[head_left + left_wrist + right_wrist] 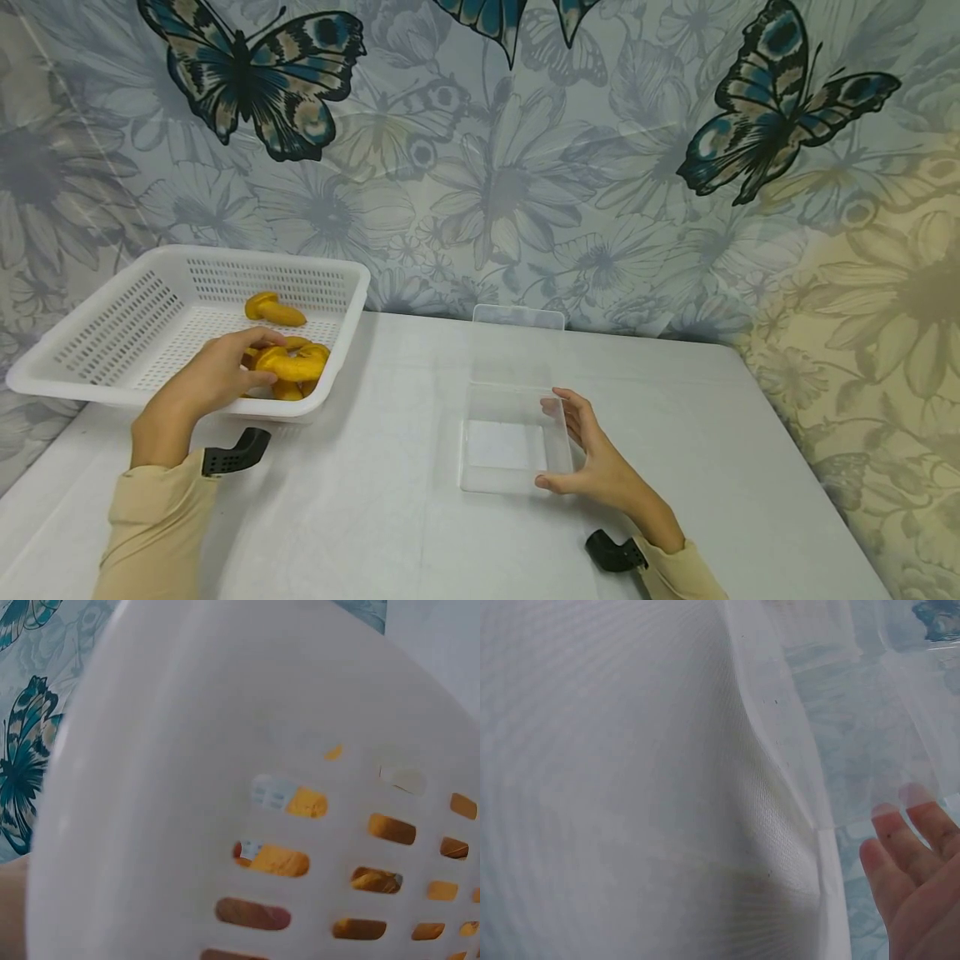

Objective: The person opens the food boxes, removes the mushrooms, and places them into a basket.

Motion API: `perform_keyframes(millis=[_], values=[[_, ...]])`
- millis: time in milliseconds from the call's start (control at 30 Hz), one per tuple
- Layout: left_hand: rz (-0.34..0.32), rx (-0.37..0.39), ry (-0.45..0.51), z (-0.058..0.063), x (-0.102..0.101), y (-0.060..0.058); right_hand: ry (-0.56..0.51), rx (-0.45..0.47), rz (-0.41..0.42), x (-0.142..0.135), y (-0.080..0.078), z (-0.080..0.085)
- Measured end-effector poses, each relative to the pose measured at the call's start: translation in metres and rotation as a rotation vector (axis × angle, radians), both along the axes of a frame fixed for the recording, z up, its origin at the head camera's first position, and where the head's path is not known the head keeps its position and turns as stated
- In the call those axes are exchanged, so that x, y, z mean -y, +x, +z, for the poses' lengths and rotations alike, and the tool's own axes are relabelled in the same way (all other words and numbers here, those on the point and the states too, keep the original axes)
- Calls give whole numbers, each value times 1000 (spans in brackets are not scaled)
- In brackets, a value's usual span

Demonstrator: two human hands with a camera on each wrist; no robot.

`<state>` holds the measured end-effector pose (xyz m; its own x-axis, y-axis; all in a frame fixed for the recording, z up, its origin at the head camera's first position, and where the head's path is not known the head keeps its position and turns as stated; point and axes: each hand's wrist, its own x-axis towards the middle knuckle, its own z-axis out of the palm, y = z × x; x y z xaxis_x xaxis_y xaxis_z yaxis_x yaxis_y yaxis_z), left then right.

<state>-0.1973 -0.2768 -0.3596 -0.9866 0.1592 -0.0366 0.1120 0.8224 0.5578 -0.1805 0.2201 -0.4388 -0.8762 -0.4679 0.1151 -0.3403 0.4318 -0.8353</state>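
My left hand reaches over the front rim of a white slotted basket. Its thumb and fingers lie on either side of the near end of a pile of yellow mushroom-shaped pieces. Whether they pinch one is hidden. Another such piece lies apart, farther back. In the left wrist view, the basket wall blocks most of the hand, with yellow showing through its slots. My right hand holds the right side of a clear plastic box, thumb in front. Its fingertips show through clear plastic in the right wrist view.
The box's clear lid is raised at the back, against the patterned wall cloth. A white cloth covers the table, whose right edge slants toward the wall. Black wrist mounts sit on both sleeves.
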Motion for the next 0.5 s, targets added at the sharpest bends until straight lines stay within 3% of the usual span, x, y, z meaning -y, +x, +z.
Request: perform_keyframes(millis=[500], values=[[13, 6, -10, 0, -3, -3, -45, -5, 10, 1, 1, 0]])
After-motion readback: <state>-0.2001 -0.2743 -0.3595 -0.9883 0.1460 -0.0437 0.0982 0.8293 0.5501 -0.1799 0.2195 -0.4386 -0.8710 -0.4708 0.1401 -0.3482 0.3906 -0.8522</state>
